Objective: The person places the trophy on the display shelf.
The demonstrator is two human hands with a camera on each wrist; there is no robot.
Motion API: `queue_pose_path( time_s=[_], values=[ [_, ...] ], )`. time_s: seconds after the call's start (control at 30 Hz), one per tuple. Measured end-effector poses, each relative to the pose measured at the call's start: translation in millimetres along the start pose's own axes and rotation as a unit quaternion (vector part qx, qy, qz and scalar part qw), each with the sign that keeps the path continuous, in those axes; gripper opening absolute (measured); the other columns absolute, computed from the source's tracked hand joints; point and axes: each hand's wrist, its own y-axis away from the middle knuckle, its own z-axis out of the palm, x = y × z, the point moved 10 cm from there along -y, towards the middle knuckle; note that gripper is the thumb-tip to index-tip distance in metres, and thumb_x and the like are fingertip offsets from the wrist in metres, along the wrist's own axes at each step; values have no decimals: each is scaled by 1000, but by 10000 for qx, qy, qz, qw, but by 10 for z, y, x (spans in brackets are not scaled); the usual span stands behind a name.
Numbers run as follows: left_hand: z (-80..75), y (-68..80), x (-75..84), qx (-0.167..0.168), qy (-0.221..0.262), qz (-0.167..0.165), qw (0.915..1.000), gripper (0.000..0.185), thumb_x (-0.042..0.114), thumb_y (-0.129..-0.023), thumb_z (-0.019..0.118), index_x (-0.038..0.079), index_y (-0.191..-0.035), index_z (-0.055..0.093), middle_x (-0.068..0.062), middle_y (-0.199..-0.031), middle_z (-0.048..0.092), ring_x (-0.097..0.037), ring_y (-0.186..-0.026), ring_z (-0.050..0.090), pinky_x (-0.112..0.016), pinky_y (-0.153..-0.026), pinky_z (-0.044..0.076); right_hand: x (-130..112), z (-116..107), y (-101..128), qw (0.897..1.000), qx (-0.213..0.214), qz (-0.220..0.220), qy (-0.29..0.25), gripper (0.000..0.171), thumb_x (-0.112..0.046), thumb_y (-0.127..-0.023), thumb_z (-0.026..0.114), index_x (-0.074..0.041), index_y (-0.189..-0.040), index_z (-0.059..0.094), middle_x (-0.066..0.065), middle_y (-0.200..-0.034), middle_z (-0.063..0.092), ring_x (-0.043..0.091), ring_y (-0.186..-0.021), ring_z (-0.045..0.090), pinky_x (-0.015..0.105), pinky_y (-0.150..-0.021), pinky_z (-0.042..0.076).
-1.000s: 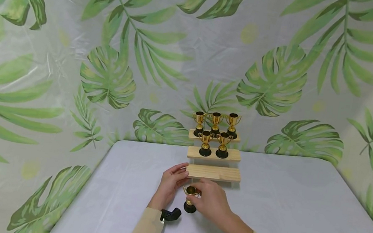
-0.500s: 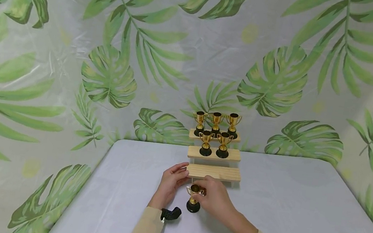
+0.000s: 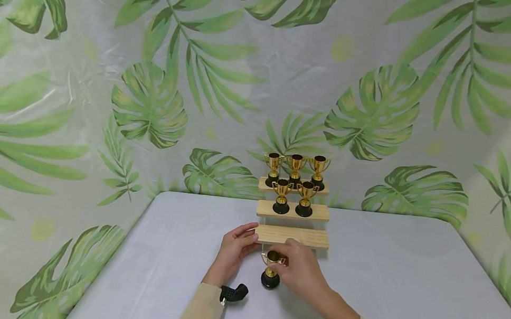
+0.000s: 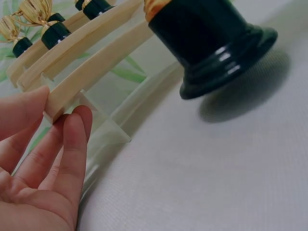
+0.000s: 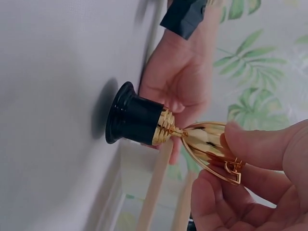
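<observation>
My right hand [image 3: 302, 273] pinches a small gold trophy cup [image 5: 142, 119] by its bowl, thumb on one side and fingers on the other. The trophy's black base hangs just above the white tabletop, with a shadow under it in both wrist views. It is in front of the lowest wooden plank [image 3: 294, 236] of a stepped display stand. That plank's left end is gripped by my left hand [image 3: 232, 252], between thumb and fingertips, as the left wrist view shows. Nothing stands on the lowest plank.
Two trophies [image 3: 305, 199] stand on the middle plank [image 3: 320, 214], and three more trophies [image 3: 296, 166] on the top one. Clear supports [image 4: 108, 126] carry the planks. The white tabletop [image 3: 389, 282] stretches to both sides, and a leaf-patterned curtain [image 3: 226, 87] hangs behind.
My right hand has moved a little to the right and toward the stand, carrying the trophy with it. My left hand has stayed on the plank's end.
</observation>
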Motion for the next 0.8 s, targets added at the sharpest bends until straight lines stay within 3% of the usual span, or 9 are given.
queue_pose_path(
  time_s=[0.33, 0.8],
  values=[
    [-42, -41, -56, 98, -12, -88, 9999, 43, -3, -90, 72, -2, -132, 63, -16, -120, 67, -21, -99, 69, -33, -84, 58, 64, -89, -24, 9999, 61, 106, 50, 32, -11, -78, 88, -8, -108, 78, -4, -78, 55, 9, -66, 46, 25, -57, 42],
    [-37, -52, -47, 97, -23, -44, 9999, 43, -3, -90, 72, -1, -132, 64, -17, -120, 67, -20, -98, 69, -32, -84, 58, 109, -250, -84, 9996, 236, 75, 142, 33, -12, -76, 89, -13, -107, 78, -6, -79, 56, 9, -66, 47, 26, -56, 42]
  ],
)
